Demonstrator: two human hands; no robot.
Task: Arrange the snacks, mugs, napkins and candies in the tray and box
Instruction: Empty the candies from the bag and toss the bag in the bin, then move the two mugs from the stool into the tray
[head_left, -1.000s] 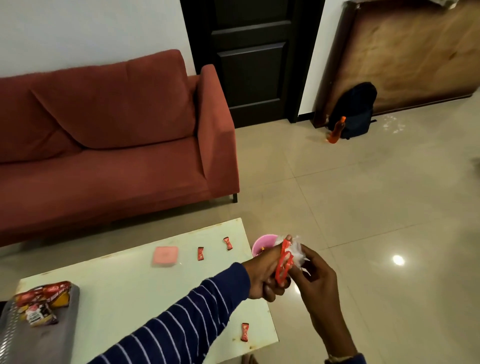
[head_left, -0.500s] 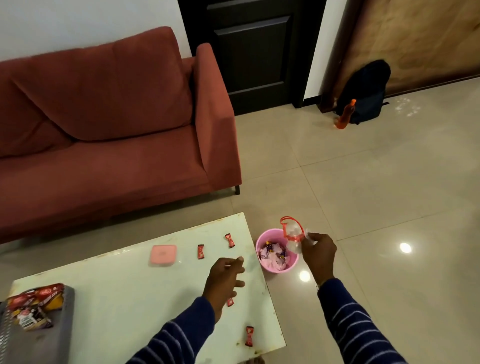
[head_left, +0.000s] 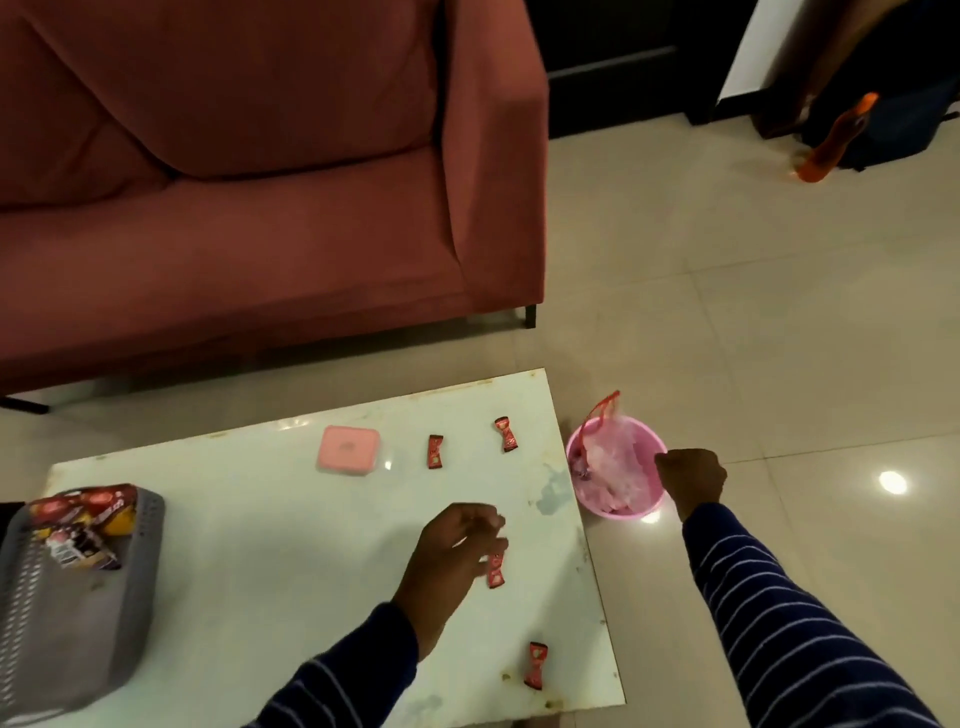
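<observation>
Several red wrapped candies lie on the white table (head_left: 260, 545): one at the far side (head_left: 435, 451), another beside it (head_left: 506, 434), one near the front edge (head_left: 535, 665) and one mid-table (head_left: 496, 569). My left hand (head_left: 457, 545) hovers over that mid-table candy, its curled, parted fingertips at the candy's top end. A small pink lidded box (head_left: 348, 449) sits at the far side. A grey perforated tray (head_left: 78, 613) at the left holds snack packets (head_left: 78, 506). My right hand (head_left: 691, 475) is a closed fist beside the pink bin (head_left: 631, 512), holding nothing.
The pink bin stands on the tiled floor just off the table's right edge, with a clear plastic bag with a red handle (head_left: 602, 415) inside. A red sofa (head_left: 260, 182) runs behind the table. An orange bottle (head_left: 831, 140) and a dark backpack (head_left: 893, 124) stand far right.
My right hand let go of the red-handled plastic bag, which now rests in the pink bin, and closed into a fist. My left hand went down to the table over a candy.
</observation>
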